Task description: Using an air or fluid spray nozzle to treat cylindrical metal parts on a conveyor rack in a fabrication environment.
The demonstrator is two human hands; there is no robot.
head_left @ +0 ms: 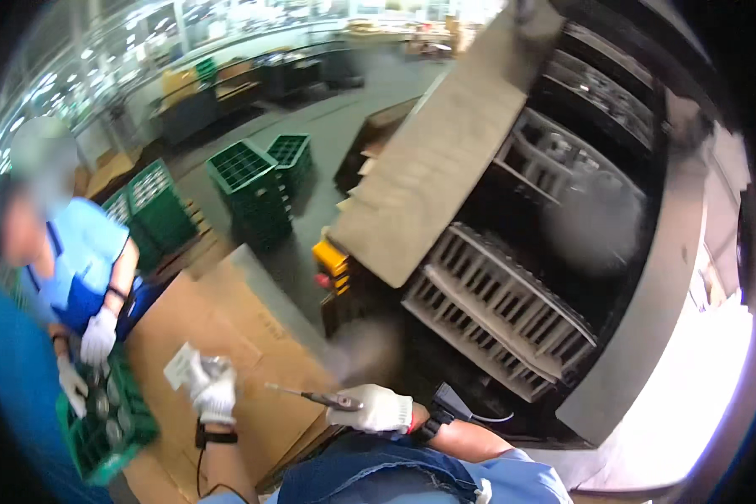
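My left hand, in a white glove, is above the brown cardboard sheets. Its fingers are closed around a small shiny greyish piece, too blurred to name. A flat white card or cloth sticks out beside those fingers. My right hand, also white-gloved, grips a slim screwdriver-like tool by its dark handle. The thin metal shaft points left toward my left hand, apart from it. Dark straps circle both wrists.
At left a person in blue with white gloves reaches into a green crate of glass-like pieces. More green crates stand beyond. A large machine with slatted racks fills the right. A yellow box with a red button is at its corner.
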